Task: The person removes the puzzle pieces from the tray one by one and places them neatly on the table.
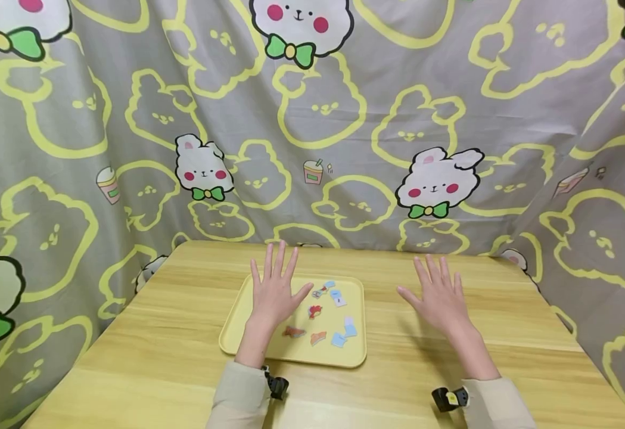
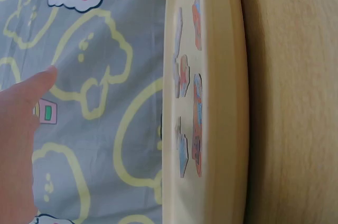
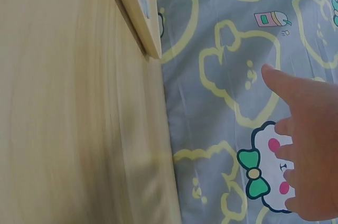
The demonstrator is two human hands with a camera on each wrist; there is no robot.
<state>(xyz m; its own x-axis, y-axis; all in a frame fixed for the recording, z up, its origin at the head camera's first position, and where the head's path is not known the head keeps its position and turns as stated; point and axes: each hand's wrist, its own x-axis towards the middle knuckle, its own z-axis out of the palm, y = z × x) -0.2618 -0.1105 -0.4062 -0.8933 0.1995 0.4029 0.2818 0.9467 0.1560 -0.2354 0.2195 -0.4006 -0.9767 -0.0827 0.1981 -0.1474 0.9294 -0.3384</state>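
My left hand (image 1: 274, 298) is held over the left part of a pale yellow tray (image 1: 355, 351), fingers spread and nothing in them. Part of the tray is hidden behind this hand and forearm. Flat puzzle-like pieces lie scattered in the tray: a red and yellow piece (image 1: 314, 311), an orange piece (image 1: 318, 338), a reddish-brown piece (image 1: 293, 332), and several light blue and lilac ones, including a blue piece (image 1: 338, 339). To the right of the tray, my right hand (image 1: 442, 301) hovers above the table with fingers spread, holding nothing.
The tray stands on a wooden table (image 1: 409, 381). Behind and along the sides hangs a grey curtain (image 1: 339, 161) with cartoon animals. Each wrist wears a black camera, such as the right wrist camera (image 1: 448, 398).
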